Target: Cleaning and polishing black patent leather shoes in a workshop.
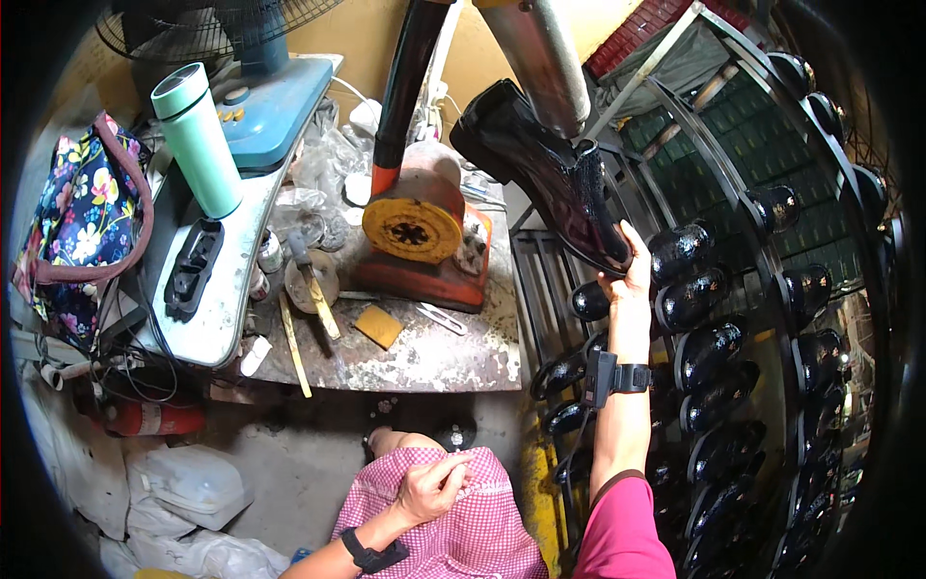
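Head | right hand (629,262): gripping black boot (550,179) | left hand (432,490): curled, contents unclear, over checked cloth (463,540)

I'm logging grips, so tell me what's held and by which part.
The right hand holds a glossy black ankle boot by its toe end; nothing shows in the left hand.

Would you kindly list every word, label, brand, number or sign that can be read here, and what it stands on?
None reads clearly.
Red cylinder: pale label, too small to read.
Small jar: any print too blurred to tell.
Black boot in the right hand: no readable text.
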### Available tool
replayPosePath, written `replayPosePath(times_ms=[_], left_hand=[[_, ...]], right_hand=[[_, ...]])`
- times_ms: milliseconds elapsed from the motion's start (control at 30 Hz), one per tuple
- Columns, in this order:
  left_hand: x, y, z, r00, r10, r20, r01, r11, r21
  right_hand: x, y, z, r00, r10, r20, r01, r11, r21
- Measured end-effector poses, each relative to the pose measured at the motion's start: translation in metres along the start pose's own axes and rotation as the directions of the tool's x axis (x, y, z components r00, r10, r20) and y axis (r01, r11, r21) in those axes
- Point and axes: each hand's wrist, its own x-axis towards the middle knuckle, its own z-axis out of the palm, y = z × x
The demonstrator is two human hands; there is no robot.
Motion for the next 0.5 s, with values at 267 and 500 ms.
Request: replayPosePath(times_ms=[267,500], left_hand=[[0.000,0.004,-0.003,0.998,-0.058,-0.007,0.057,0.996,-0.074],[0.000,0.008,-0.006,0.998,-0.070,0.010,0.070,0.997,-0.019]], right_hand=[[-0.006,0.013,-0.004,0.998,0.055,-0.018,-0.055,0.998,0.028],[-0.012,0.036,-0.009,0.953,0.300,-0.052,-0.287,0.942,0.175]])
